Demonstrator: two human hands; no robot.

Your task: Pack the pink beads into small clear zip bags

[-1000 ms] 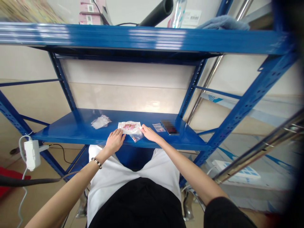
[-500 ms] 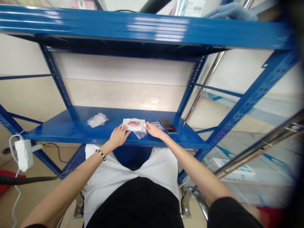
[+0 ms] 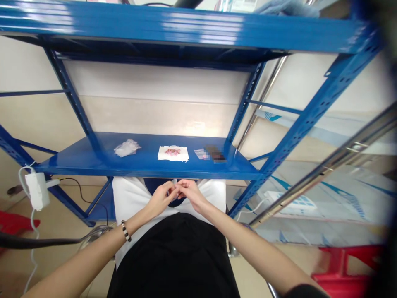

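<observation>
My left hand [image 3: 161, 198] and my right hand [image 3: 190, 192] meet above my lap, just in front of the blue shelf's edge. Their fingertips pinch a small clear plastic bag [image 3: 175, 181]; only slivers of it show, and the fingers hide its contents. Beyond them on the shelf lies a white paper sheet [image 3: 161, 155] bearing a small pile of pink and red pieces [image 3: 173, 151], too small to name. To the right of the paper, a clear bag with something pink inside [image 3: 200, 154] lies flat.
A stack of clear plastic bags [image 3: 127, 147] lies left on the blue shelf [image 3: 145, 165]. A phone [image 3: 218, 155], partly blurred, lies at the right. Shelf posts flank me; an upper shelf beam [image 3: 186, 29] crosses above. A white power strip [image 3: 37, 191] hangs at the left.
Both hands have drawn back from the shelf to above my lap and come together, taking the clear bag from the paper's front edge. The paper with the pink pieces stays on the shelf.
</observation>
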